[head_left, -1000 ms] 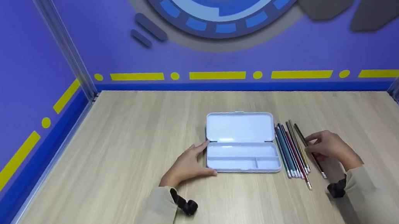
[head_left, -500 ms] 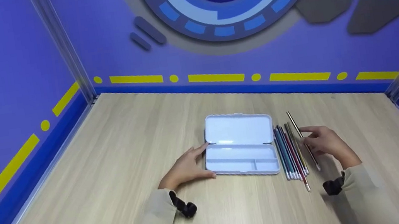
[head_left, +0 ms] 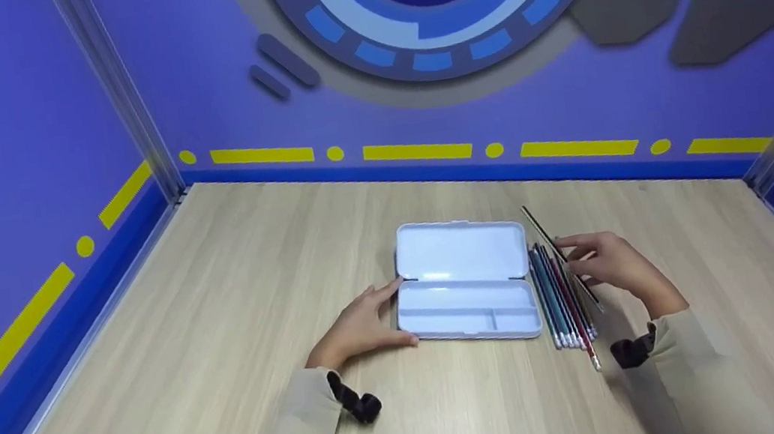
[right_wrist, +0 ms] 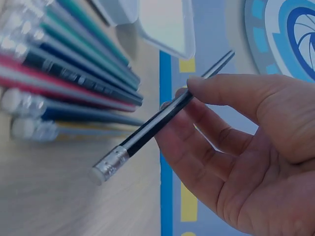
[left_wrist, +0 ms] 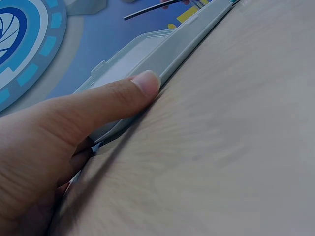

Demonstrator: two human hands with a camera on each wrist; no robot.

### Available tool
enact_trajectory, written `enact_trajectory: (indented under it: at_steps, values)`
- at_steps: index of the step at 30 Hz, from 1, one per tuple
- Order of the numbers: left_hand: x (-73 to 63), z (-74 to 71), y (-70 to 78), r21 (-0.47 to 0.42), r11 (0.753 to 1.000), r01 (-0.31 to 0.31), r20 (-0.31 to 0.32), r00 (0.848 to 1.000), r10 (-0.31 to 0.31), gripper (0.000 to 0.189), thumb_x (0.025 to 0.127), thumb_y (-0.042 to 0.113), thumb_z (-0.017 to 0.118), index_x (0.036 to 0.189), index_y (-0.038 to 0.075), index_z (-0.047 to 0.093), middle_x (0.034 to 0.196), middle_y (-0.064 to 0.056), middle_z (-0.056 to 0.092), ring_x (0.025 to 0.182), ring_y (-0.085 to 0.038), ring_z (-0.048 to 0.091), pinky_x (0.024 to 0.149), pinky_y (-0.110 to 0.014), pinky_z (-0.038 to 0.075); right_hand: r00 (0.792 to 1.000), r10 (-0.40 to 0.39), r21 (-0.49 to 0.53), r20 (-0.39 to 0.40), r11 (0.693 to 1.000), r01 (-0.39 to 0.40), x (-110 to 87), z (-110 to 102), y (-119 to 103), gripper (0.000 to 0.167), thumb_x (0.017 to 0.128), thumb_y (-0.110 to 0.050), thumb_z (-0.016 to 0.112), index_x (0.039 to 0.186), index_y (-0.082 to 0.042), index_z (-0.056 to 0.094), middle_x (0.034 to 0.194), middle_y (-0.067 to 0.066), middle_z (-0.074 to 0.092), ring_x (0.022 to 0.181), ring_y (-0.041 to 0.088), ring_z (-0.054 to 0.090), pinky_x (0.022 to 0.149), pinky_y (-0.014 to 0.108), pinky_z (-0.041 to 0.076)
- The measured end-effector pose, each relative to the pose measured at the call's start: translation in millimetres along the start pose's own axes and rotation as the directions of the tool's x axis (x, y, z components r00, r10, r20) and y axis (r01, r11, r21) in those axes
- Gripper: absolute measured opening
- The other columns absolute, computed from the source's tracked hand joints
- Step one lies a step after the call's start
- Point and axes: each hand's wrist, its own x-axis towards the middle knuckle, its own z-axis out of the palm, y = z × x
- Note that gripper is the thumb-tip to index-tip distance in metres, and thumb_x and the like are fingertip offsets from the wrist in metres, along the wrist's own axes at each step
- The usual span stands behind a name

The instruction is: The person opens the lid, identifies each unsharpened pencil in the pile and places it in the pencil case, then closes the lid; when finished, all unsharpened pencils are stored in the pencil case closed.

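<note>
A white pencil case (head_left: 462,252) lies with its lid folded back on the table, its compartments bare. Around its left end my left hand (head_left: 359,328) holds it. In the left wrist view the thumb (left_wrist: 130,96) presses the front wall, with the other fingers partly hidden behind. My right hand (head_left: 617,266) pinches a dark striped pencil (right_wrist: 152,123) between thumb and fingers, its white eraser end pointing back toward me. That pencil is raised and tilted above the right side of a row of pencils (head_left: 552,303) beside the case.
The row holds several pencils in teal, dark, red and yellowish colours, eraser ends toward me; one red pencil (head_left: 594,358) sticks out nearer. Blue printed panels (head_left: 318,158) stand behind and at the sides of the wooden table (head_left: 250,266).
My right hand has lifted the dark pencil off the table and carried it left, over the row, tilting it more. My left hand has stayed on the case.
</note>
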Motion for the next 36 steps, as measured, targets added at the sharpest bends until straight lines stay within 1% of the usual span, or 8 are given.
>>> enact_trajectory:
  at_steps: [7, 15, 21, 26, 28, 31, 33, 36]
  values:
    - [0.0, -0.3, 0.3, -0.001, 1.000, 0.012, 0.000, 1.000, -0.012, 0.104, 0.063, 0.052, 0.085, 0.150, 0.029, 0.034, 0.154, -0.014, 0.035, 0.144, -0.043, 0.021, 0.113, -0.057, 0.028, 0.999, -0.043, -0.010, 0.002, 0.999, 0.043, 6.7, 5.1, -12.4, 0.039, 0.091, -0.008, 0.064, 0.129, 0.000, 0.060, 0.113, 0.026, 0.064, 0.092, 0.027, 0.065, 0.075, 0.039, 0.059]
    - [-2.0, 0.3, -1.3, -0.019, 1.000, 0.006, 0.002, 1.000, -0.006, 0.103, 0.062, 0.050, 0.086, 0.149, 0.028, 0.036, 0.153, -0.012, 0.037, 0.144, -0.042, 0.021, 0.113, -0.058, 0.028, 0.995, -0.098, -0.090, -0.003, 0.991, 0.098, 16.3, 17.5, -29.1, 0.031, 0.087, -0.007, 0.068, 0.118, -0.006, 0.069, 0.104, 0.018, 0.070, 0.078, 0.019, 0.061, 0.063, 0.026, 0.052]
    - [-2.7, 0.7, -2.2, -0.020, 1.000, 0.000, -0.006, 1.000, 0.000, 0.103, 0.062, 0.050, 0.087, 0.149, 0.026, 0.037, 0.152, -0.012, 0.037, 0.144, -0.043, 0.021, 0.113, -0.057, 0.028, 0.987, -0.158, -0.114, 0.006, 0.981, 0.158, 24.2, 32.0, -44.5, 0.026, 0.085, -0.002, 0.069, 0.110, -0.006, 0.073, 0.097, 0.014, 0.072, 0.082, 0.020, 0.066, 0.069, 0.030, 0.055]
    - [-2.7, 0.9, -2.3, -0.017, 1.000, -0.001, -0.009, 1.000, 0.000, 0.103, 0.061, 0.049, 0.087, 0.149, 0.026, 0.038, 0.152, -0.015, 0.037, 0.143, -0.044, 0.022, 0.114, -0.056, 0.028, 0.987, -0.158, -0.118, 0.023, 0.980, 0.159, 30.4, 45.5, -55.9, 0.023, 0.084, -0.002, 0.070, 0.105, -0.007, 0.075, 0.095, 0.012, 0.072, 0.081, 0.019, 0.066, 0.071, 0.035, 0.057]
    - [-2.4, 1.1, -2.1, -0.016, 1.000, 0.006, -0.009, 1.000, -0.006, 0.103, 0.061, 0.050, 0.087, 0.149, 0.026, 0.038, 0.152, -0.018, 0.036, 0.143, -0.044, 0.022, 0.113, -0.056, 0.028, 0.987, -0.160, -0.133, 0.020, 0.978, 0.161, 32.5, 50.2, -60.2, 0.022, 0.083, -0.003, 0.070, 0.104, -0.008, 0.076, 0.094, 0.011, 0.073, 0.082, 0.020, 0.067, 0.081, 0.041, 0.053]
    - [-1.8, 0.8, -1.1, -0.013, 1.000, 0.017, -0.008, 1.000, -0.017, 0.103, 0.061, 0.050, 0.087, 0.149, 0.028, 0.037, 0.152, -0.021, 0.035, 0.143, -0.044, 0.023, 0.113, -0.056, 0.028, 0.985, -0.174, -0.139, 0.021, 0.975, 0.175, 35.0, 56.6, -65.7, 0.021, 0.083, -0.002, 0.071, 0.102, -0.009, 0.076, 0.094, 0.010, 0.074, 0.083, 0.020, 0.068, 0.084, 0.046, 0.052]
    - [-1.3, 0.4, -0.4, -0.011, 1.000, 0.022, -0.006, 1.000, -0.022, 0.103, 0.061, 0.050, 0.087, 0.149, 0.029, 0.037, 0.152, -0.020, 0.034, 0.143, -0.043, 0.023, 0.113, -0.057, 0.027, 0.979, -0.202, -0.138, 0.028, 0.969, 0.204, 36.8, 60.2, -68.3, 0.021, 0.083, -0.001, 0.071, 0.101, -0.009, 0.077, 0.094, 0.009, 0.074, 0.084, 0.020, 0.068, 0.083, 0.044, 0.052]
    - [-0.6, -0.2, -0.4, -0.007, 1.000, 0.021, -0.005, 1.000, -0.021, 0.104, 0.060, 0.051, 0.087, 0.149, 0.028, 0.037, 0.152, -0.018, 0.035, 0.144, -0.042, 0.023, 0.113, -0.057, 0.027, 0.977, -0.208, -0.121, 0.045, 0.970, 0.212, 39.3, 65.4, -71.7, 0.021, 0.082, 0.001, 0.070, 0.100, -0.008, 0.077, 0.095, 0.010, 0.074, 0.083, 0.020, 0.067, 0.071, 0.035, 0.057]
